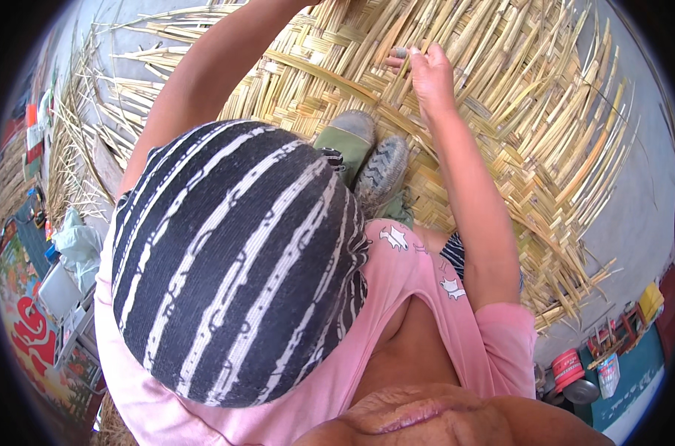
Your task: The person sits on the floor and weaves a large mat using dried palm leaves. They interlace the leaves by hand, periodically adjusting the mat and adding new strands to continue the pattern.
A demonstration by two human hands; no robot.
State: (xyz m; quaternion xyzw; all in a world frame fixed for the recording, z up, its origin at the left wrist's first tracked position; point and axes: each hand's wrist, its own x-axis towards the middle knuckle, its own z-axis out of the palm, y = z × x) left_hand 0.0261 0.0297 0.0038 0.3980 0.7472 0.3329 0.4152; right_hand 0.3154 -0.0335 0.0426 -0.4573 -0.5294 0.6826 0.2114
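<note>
A large mat woven from split yellow reeds lies spread on the floor in front of me. My right hand is over its far middle part, fingers curled and thumb pressed toward them, with a thin reed strip at the fingertips. A greyish band wraps one of its fingers. My left forearm stretches up and out past the top edge, so the left hand is cut off. Long loose reed ends fan out beyond the woven part.
Two shoes rest on the mat near my bent knee, which is covered by dark striped cloth. Grey floor borders the mat. At the right stand a red container and small items; a pale plastic bag is at the left.
</note>
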